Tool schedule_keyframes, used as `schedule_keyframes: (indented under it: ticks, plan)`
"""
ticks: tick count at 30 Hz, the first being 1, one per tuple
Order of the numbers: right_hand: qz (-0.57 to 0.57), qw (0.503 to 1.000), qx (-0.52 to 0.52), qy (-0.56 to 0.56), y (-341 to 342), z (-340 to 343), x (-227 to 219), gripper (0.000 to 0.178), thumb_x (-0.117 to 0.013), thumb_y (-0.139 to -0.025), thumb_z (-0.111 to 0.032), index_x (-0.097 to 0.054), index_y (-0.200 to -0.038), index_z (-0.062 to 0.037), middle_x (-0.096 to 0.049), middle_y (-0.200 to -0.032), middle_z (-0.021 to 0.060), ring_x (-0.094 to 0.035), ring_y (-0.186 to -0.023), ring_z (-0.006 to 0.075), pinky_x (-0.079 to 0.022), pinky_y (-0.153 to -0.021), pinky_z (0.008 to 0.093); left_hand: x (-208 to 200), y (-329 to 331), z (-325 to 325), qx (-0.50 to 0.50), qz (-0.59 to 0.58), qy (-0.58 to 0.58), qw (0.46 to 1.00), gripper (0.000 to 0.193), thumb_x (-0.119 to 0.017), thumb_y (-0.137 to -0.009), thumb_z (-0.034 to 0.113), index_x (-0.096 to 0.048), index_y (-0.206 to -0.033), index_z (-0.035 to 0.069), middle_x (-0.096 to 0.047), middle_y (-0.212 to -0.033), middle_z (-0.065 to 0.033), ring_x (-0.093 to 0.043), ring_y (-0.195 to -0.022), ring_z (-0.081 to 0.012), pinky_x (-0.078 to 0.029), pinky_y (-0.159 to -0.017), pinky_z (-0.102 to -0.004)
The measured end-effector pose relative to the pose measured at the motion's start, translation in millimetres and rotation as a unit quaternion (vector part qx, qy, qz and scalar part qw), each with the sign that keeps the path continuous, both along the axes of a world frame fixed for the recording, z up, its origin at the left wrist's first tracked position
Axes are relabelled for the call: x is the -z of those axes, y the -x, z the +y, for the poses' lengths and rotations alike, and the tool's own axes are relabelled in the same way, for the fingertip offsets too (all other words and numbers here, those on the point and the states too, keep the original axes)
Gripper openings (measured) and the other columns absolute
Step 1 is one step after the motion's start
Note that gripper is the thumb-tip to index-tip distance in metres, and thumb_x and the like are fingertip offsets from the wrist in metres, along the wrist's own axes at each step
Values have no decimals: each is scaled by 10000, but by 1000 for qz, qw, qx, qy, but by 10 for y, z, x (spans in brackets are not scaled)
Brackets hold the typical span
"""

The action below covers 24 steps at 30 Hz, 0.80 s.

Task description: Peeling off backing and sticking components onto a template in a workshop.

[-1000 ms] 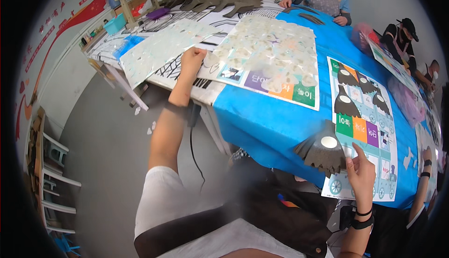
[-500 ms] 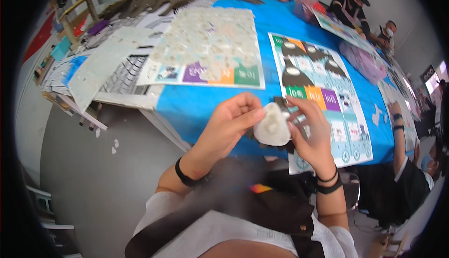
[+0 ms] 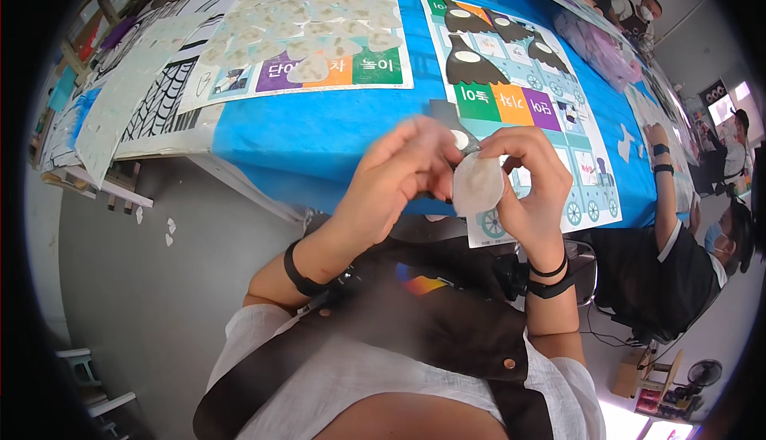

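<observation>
Between the thumb and fingers of my right hand (image 3: 533, 181) is a thin off-white oval piece (image 3: 479, 186) with a faint brownish patch. My left hand (image 3: 403, 170) is just left of it, fingers curled and blurred by motion; whether they grip anything cannot be made out. Behind the hands a dark grey cut-out (image 3: 441, 110) with a white oval spot shows in part, its lower end hidden. It overlaps the edge of a train-picture sheet (image 3: 594, 201), on which several similar dark cut-outs (image 3: 472, 67) lie.
A second printed sheet (image 3: 381, 67), mostly covered with whitish pieces, lies on the blue tablecloth (image 3: 279, 133). A pink plastic bag (image 3: 594, 49) is at the far right. A co-worker's forearm (image 3: 664, 189) rests on the table at right. White scraps (image 3: 169, 226) dot the floor.
My left hand has come away from the off-white piece, which stays in my right hand and is turned more upright. The view has tilted, so the table appears higher.
</observation>
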State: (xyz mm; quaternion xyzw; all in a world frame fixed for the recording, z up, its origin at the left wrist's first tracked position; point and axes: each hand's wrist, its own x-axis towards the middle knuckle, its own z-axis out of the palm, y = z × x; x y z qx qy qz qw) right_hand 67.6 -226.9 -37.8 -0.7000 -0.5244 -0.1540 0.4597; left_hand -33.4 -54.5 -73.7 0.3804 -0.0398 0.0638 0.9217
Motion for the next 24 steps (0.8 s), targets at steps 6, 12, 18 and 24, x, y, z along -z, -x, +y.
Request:
schedule_keyframes:
  ticks: [6,12,18,24]
  plan:
    - [34,994,94,42,-19,81,-32,66,-710,-878,-76,-670,-915,-38,-663,-837,70,-670,-731,170,-499,-578,273,151,33,-17,-319,-147,-453,819,456,-873,-806,230,-603,-1106,18,-640,-1047,-71,-605,-856,-137,-497,-788,-287]
    - [-16,990,128,50,33,-26,-26,49,-697,-860,-65,-675,-901,-49,-642,-796,107,-640,-644,246,-489,-573,321,67,46,-201,-400,-69,-507,761,191,-843,-792,80,-663,-812,19,-653,-734,-82,-637,-637,-171,-502,-600,-289]
    - [27,988,150,40,69,-17,-50,82,-708,-856,-81,-695,-936,-68,-665,-761,80,-677,-662,207,-495,-560,297,91,19,-134,-400,-96,-534,739,116,-802,-837,37,-695,-866,2,-681,-751,-84,-650,-629,-149,-496,-582,-267]
    - [109,982,154,33,95,20,-16,205,-720,-876,-137,-688,-1071,-81,-709,-785,69,-708,-671,211,-527,-595,299,57,3,-142,-427,-122,-545,711,130,-813,-818,37,-699,-867,2,-681,-751,-89,-648,-625,-174,-487,-570,-281]
